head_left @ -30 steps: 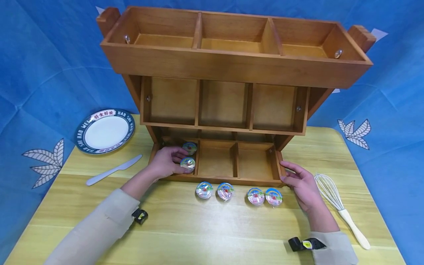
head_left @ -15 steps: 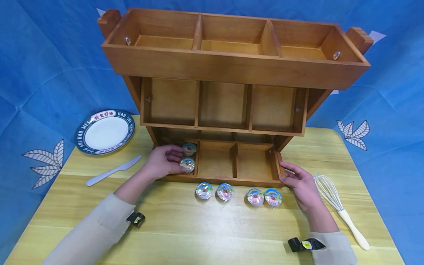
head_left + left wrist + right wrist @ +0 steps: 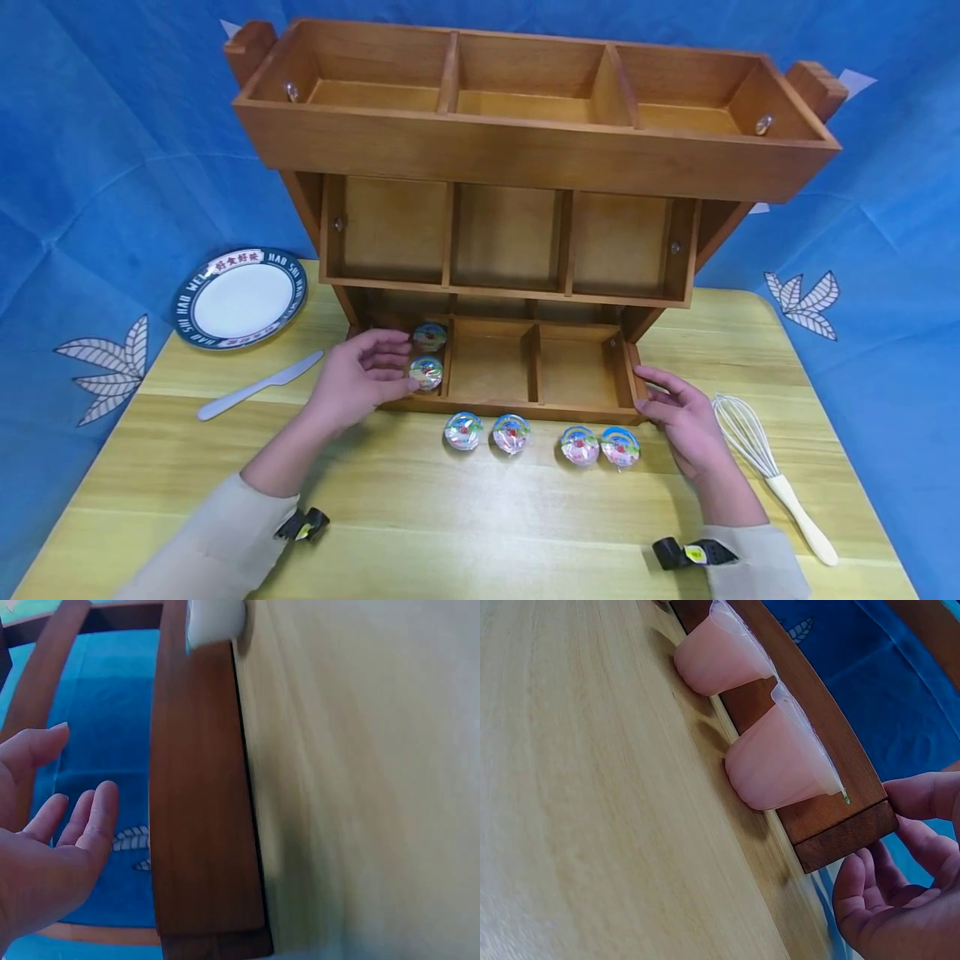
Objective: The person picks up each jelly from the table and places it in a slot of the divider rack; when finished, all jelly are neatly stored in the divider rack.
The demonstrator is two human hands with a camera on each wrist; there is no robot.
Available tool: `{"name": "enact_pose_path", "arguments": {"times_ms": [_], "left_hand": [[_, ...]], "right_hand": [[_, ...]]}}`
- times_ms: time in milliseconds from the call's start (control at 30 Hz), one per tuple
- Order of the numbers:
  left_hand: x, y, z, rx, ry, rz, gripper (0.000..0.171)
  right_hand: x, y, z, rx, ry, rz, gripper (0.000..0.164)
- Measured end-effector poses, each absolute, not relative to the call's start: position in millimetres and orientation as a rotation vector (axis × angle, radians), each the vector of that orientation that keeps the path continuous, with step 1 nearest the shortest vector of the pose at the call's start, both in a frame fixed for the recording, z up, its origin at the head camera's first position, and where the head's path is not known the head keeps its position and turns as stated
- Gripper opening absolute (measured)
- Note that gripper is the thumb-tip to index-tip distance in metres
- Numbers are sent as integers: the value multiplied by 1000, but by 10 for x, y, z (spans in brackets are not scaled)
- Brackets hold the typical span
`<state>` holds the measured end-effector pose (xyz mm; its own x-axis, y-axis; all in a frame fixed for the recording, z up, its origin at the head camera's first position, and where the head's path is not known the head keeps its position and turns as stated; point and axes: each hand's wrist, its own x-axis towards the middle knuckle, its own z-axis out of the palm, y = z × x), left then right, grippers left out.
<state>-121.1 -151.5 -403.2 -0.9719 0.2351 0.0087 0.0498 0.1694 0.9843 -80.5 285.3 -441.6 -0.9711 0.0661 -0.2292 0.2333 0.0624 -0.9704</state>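
The left hand, loosely spread and empty, could tip the front cup — its thumb sits close. The right hand, fingers relaxed, touches the shelf.

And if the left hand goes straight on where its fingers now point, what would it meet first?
Probably the front jelly cup in the wooden rack's bottom left compartment; the left hand has its thumb tip beside it, but contact is unclear.

**Bright Head View, Softer Wrists**

Glare is spread across the tabletop; the cup lids are flecked with highlights. The wooden rack is shaded low at the back. The left wrist view is dimmed and blurred; in the right, shadows are cast by pink cups.
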Motion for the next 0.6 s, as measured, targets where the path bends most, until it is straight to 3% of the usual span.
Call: {"name": "enact_pose_path", "arguments": {"times_ms": [600], "left_hand": [[-675,-1308,-4138,304,2118,2028,50]], "right_hand": [[-807,2864,-4442,303,2212,-2056,52]]}}
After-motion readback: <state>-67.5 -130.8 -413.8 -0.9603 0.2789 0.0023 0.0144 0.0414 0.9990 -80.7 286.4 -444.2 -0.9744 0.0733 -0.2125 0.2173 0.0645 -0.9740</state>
